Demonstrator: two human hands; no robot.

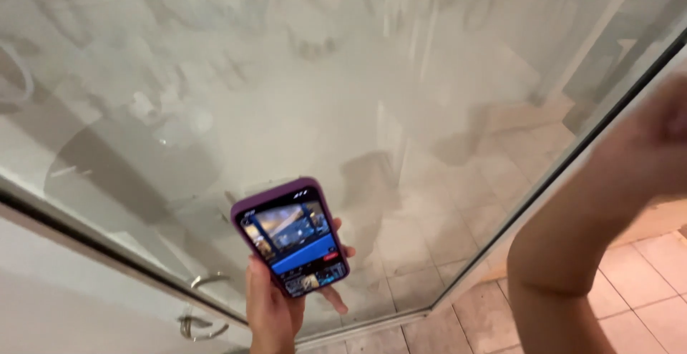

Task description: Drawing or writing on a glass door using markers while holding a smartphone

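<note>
Here, a phone is held up before a soapy glass panel.

The left hand (275,304) is closed around the lower body of the phone (292,236), a purple-cased unit with its lit screen facing the camera, held upright just in front of the glass panel (300,89). The glass carries a cloudy, streaked film over most of its surface; judged from this, wiping is incomplete, and no cloth or tool is visible. The right hand (655,143) is raised at the right edge, forearm bent upward, apart from the glass; motion blur prevents telling whether it is open or holding anything. Beige floor tiles (644,282) lie below.
</note>
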